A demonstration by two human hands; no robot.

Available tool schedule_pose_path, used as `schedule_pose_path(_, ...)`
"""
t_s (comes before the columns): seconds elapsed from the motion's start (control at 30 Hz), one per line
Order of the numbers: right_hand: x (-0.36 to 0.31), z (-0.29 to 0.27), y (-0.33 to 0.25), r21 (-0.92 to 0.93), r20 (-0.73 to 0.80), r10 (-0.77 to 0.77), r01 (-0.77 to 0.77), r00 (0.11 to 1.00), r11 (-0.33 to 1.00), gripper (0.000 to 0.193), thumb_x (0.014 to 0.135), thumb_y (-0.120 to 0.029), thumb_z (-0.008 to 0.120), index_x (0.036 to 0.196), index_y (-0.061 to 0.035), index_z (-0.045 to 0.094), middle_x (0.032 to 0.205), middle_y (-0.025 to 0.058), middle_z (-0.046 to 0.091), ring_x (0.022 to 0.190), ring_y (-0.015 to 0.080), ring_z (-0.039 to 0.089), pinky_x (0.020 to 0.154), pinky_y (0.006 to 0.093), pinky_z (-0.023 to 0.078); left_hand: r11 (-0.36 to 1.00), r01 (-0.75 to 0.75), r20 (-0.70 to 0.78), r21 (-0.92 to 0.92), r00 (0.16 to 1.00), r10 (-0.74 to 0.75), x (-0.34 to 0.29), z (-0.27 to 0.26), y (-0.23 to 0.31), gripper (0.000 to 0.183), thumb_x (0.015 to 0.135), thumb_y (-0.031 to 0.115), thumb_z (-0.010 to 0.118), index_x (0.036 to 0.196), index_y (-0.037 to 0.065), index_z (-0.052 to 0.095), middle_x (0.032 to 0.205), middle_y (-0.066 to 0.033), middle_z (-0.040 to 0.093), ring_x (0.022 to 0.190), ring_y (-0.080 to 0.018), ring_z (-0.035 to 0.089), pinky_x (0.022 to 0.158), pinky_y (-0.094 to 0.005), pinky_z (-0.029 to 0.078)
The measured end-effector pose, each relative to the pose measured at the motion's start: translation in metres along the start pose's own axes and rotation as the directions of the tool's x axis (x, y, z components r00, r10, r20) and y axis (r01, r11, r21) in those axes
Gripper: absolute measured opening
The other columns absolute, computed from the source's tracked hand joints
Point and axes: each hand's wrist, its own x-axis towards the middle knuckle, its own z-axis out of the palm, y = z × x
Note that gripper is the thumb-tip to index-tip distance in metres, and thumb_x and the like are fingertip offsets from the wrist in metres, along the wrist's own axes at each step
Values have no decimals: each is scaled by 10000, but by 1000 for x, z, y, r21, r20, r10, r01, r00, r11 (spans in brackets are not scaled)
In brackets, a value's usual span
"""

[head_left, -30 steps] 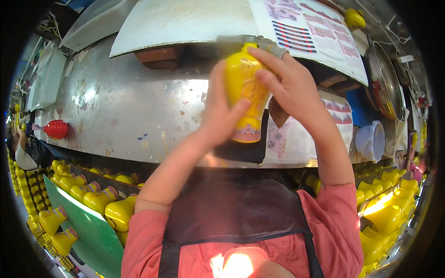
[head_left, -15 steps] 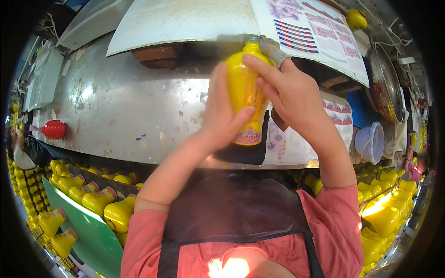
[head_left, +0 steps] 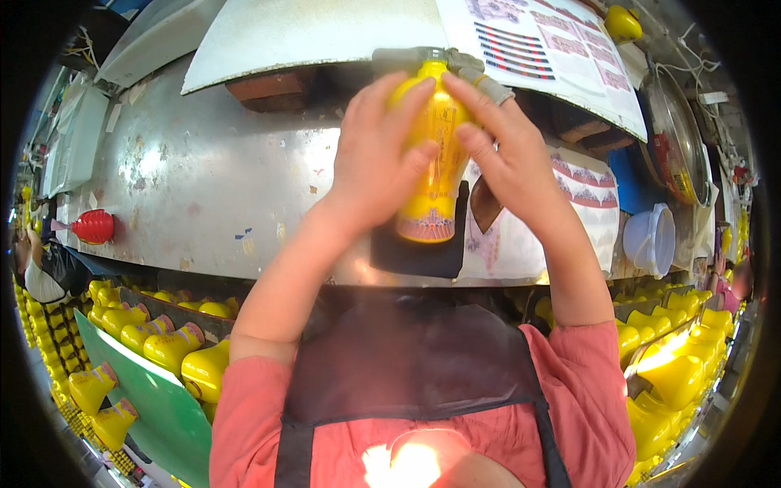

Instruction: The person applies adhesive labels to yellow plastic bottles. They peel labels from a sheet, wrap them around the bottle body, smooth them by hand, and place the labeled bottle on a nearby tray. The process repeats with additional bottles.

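A glossy yellow vase-shaped bottle point(head_left: 440, 163) stands between my hands over a black pad point(head_left: 415, 259). Purple patterning rings its foot, and a decorated strip runs up its front. My left hand point(head_left: 374, 154), slightly blurred, presses the left shoulder with fingers pointing up toward the neck. My right hand point(head_left: 511, 159) lies against the other side, forefinger along the upper shoulder and thumb on the front. Grey cloth point(head_left: 492, 88) covers part of my right hand's fingers. Beside the bottle is a brown pointed flat piece point(head_left: 486, 207) near my right palm.
Printed decal sheets point(head_left: 587, 191) lie right of the pad. A raised white board point(head_left: 325, 32) on bricks point(head_left: 268, 89) spans the back. A pale bucket point(head_left: 649, 240) stands right, a red ribbed container point(head_left: 93, 227) far left. Yellow vases point(head_left: 172, 348) crowd below the metal table point(head_left: 203, 187).
My left hand has slid up from the bottle's side to its shoulder. My right fingers have shifted along the shoulder. The bottle appears slightly lower against the pad and turned a little.
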Motion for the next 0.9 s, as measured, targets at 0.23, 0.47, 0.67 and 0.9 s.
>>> schedule_pose_path(0.23, -28, 13, -4, 220, 108, 321, -337, 941, 915, 938, 874, -349, 761, 1642, -89, 289, 1314, 221, 585, 915, 258, 691, 851, 361, 540, 886, 205, 10, -415, 975, -221, -31, 13, -5, 843, 1002, 437, 557, 1614, -21, 202, 1612, -256, 352, 1476, -443, 369, 1223, -488, 298)
schedule_pose_path(0.47, -42, 26, 14, 478, 151, 379, -403, 913, 781, 1028, 840, -286, 786, 1663, -77, 207, 1563, 238, 461, 884, 233, 691, 838, 352, 557, 706, 289, 82, -646, 947, -312, -47, 27, -7, 872, 988, 373, 607, 1637, -1, 160, 1636, -271, 293, 1515, -412, 320, 1243, -464, 268)
schedule_pose_path(0.67, -42, 30, 5, 387, 100, 320, -333, 942, 860, 1013, 857, -264, 764, 1663, -55, 187, 1567, 234, 464, 858, 208, 682, 832, 324, 557, 756, 296, 118, -584, 952, -281, -52, 27, -11, 857, 1012, 347, 577, 1646, 0, 118, 1656, -253, 272, 1528, -388, 304, 1253, -454, 245)
schedule_pose_path(0.9, -37, 23, 1, 428, 168, 420, -450, 892, 784, 1030, 847, -286, 779, 1661, -54, 192, 1563, 248, 462, 861, 229, 686, 836, 340, 558, 702, 332, 149, -630, 939, -311, -53, 26, -7, 949, 943, 300, 657, 1642, -13, 98, 1660, -277, 241, 1545, -411, 266, 1265, -458, 224)
